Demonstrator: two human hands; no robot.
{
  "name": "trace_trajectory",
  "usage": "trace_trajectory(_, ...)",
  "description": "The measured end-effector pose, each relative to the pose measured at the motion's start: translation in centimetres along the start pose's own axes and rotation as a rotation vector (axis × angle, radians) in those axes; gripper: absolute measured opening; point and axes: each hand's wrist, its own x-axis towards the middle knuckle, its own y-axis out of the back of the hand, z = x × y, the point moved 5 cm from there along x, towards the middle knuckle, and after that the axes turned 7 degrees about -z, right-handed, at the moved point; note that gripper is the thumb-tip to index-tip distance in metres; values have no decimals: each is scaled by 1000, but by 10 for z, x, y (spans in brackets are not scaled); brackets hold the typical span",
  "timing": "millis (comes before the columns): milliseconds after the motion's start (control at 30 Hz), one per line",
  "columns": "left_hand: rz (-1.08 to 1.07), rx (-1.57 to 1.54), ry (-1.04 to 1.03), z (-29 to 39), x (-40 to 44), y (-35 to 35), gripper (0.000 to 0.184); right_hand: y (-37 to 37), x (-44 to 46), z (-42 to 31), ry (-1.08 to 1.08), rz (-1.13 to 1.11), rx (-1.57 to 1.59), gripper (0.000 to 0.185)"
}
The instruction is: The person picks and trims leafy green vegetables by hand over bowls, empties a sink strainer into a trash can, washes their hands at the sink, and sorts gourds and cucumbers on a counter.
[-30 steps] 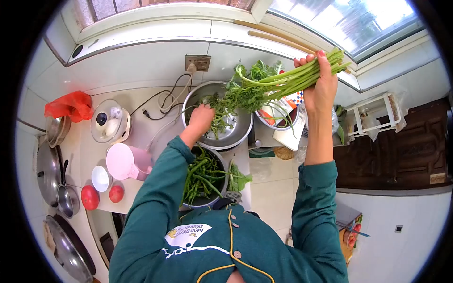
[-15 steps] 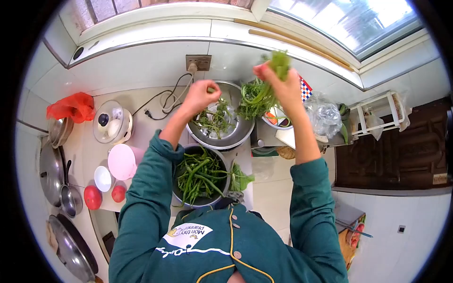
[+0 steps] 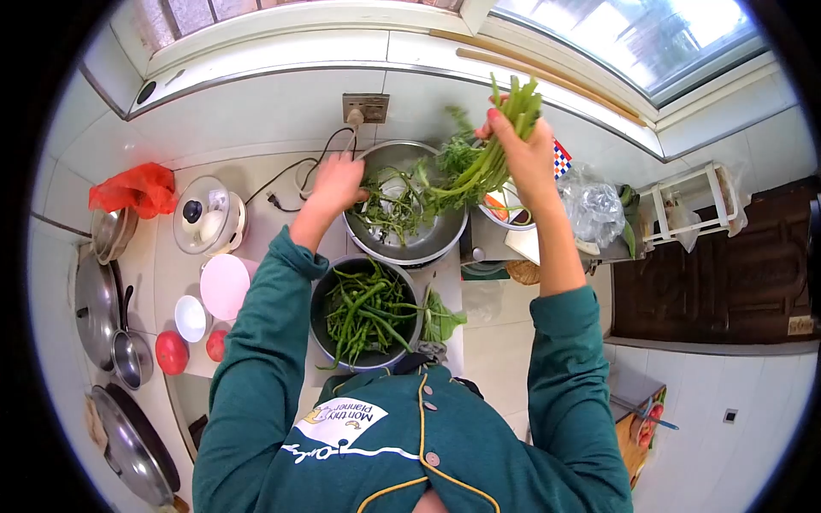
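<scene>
My right hand (image 3: 523, 147) is closed around a bunch of leafy greens (image 3: 489, 167), stalks pointing up and leaves hanging over the right rim of a wide metal pan (image 3: 446, 224). At the pan's left rim is my left hand (image 3: 339, 182), thumb and fingers apart, with no stem visible in it. Loose green sprigs (image 3: 395, 205) lie inside the pan. Directly below it, close to my body, stands a dark pot (image 3: 321, 335) of long green peppers (image 3: 366, 309). A leaf (image 3: 441, 318) lies to the right of the pot.
A lidded glass cooker (image 3: 205, 218), pink container (image 3: 226, 286), white bowl (image 3: 192, 318) and tomatoes (image 3: 172, 352) stand to the left. A cable runs from the wall socket (image 3: 365, 108). Right of the pan are a bowl with orange pieces (image 3: 500, 205), plastic bags (image 3: 592, 214) and a white rack (image 3: 688, 209).
My left hand has moved down and left from above the pan to its rim, and the green piece it pinched no longer shows. My right hand has shifted slightly right with the greens.
</scene>
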Motion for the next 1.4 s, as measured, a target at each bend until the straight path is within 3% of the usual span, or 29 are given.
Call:
trace_trajectory(133,-113,101,60,-25,-4,-49,21,8,0,-32,-1,66,18,32)
trace_trajectory(200,-245,-199,275,-41,-2,-54,16,12,1,-47,44,82,64,32)
trace_trajectory(233,-246,-198,277,-36,-5,-41,16,13,3,-52,42,81,66,32)
trace_trajectory(333,-77,-338,165,-24,-13,-16,13,20,7,-67,166,134,132,26)
trace_trajectory(400,0,-88,59,-21,-14,-34,12,22,9,-73,226,149,223,29)
trace_trajectory(533,37,-79,91,-30,-15,-52,17,29,7,-77,215,176,254,32)
trace_trajectory(600,249,-443,292,-46,-17,-40,17,33,3,-84,208,179,267,31)
trace_trajectory(633,240,-439,296,-46,-16,-32,17,33,1,-88,202,188,281,31)
trace_trajectory(700,415,-722,317,-52,-16,-8,20,37,0,-88,213,197,322,31)
trace_trajectory(800,431,-747,349,-50,-19,18,23,40,1,-85,217,217,342,31)
trace_trajectory(867,432,-725,349,-55,-18,15,28,41,1,-82,216,227,355,32)
trace_trajectory(933,239,-1140,436,-59,-16,-2,31,43,2,-80,215,228,419,33)
trace_trajectory(1033,93,-1405,529,-60,-20,-10,36,39,8,-66,196,251,476,27)
trace_trajectory(1133,181,-1526,536,-55,-26,-9,38,25,17,-39,52,271,527,27)
trace_trajectory(1267,199,-1540,540,-56,-34,-6,41,9,29,-18,52,254,645,19)
trace_trajectory(1400,253,-1351,513,-73,-35,-5,43,1,32,-10,26,285,679,16)
